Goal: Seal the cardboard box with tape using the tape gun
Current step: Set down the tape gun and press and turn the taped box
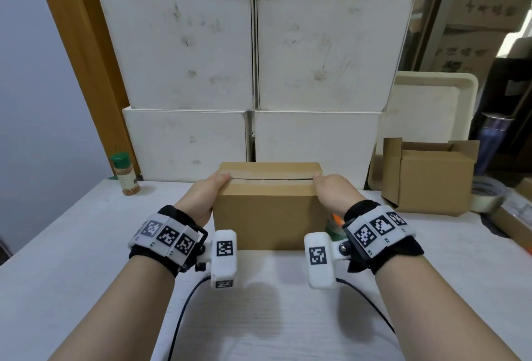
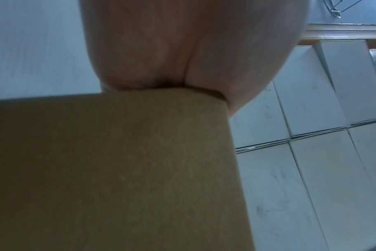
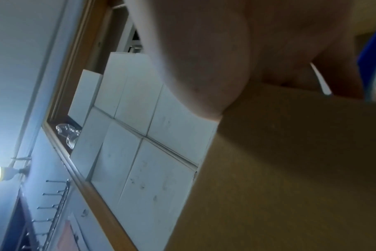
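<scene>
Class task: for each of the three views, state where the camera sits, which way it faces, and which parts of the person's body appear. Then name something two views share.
Head: worn high, looking forward and down at the cardboard box, left hand and right hand.
Left wrist: under the left hand, facing along the box.
Right wrist: under the right hand, likewise.
Shared: the white boxes behind show in every view.
</scene>
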### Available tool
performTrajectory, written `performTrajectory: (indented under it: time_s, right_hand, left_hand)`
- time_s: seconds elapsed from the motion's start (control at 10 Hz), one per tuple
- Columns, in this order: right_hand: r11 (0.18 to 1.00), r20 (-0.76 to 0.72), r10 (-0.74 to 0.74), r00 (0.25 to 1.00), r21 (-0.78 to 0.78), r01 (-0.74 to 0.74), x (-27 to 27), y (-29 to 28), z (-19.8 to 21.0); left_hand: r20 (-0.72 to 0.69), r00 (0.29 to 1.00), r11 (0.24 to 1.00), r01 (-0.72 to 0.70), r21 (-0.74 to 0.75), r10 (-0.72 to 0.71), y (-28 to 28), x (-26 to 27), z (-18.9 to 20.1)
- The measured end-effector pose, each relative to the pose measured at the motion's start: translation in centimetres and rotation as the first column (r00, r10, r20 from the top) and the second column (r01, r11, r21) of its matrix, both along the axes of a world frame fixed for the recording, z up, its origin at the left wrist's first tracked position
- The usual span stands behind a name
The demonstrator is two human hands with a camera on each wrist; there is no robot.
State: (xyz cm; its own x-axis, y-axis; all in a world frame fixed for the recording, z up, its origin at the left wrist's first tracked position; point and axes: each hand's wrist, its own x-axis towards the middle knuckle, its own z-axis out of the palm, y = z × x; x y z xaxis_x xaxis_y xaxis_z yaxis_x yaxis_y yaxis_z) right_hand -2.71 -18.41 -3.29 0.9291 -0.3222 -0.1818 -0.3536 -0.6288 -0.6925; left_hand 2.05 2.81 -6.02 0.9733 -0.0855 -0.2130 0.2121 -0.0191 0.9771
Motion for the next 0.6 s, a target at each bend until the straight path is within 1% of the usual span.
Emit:
performTrajectory:
  time_s: [0.2,0.3,0.4,0.5,0.6]
  right_hand:
    - [0.991,-0.115,0.094,0.989,-0.086,-0.104,0.1,-0.3,1.0]
    - [0.987,-0.168,0.127,0.978,-0.072,-0.14,-0.1,-0.6,1.6]
    - [0.982,-0.186,0.155,0.97,-0.076,-0.172,-0.4,-0.9,2.1]
    - [0.985,-0.179,0.12,0.976,-0.101,-0.14,-0.5,-0.9,2.4]
    - [0.971,-0.167,0.097,0.981,-0.2,-0.13,-0.8,-0.4,2.8]
  left_hand:
    - [-0.041,0.999,0.999,-0.001,0.044,0.003,0.4,0.6,0.0]
    - [-0.097,0.995,0.996,0.022,0.086,-0.014,0.7,0.8,0.0]
    - [-0.124,0.992,0.993,0.047,0.107,-0.034,0.6,0.7,0.4]
    - [-0.126,0.992,0.985,0.036,0.168,-0.015,0.4,0.8,0.6]
    - [-0.107,0.994,0.944,0.035,0.327,0.0,0.3,0.6,1.3]
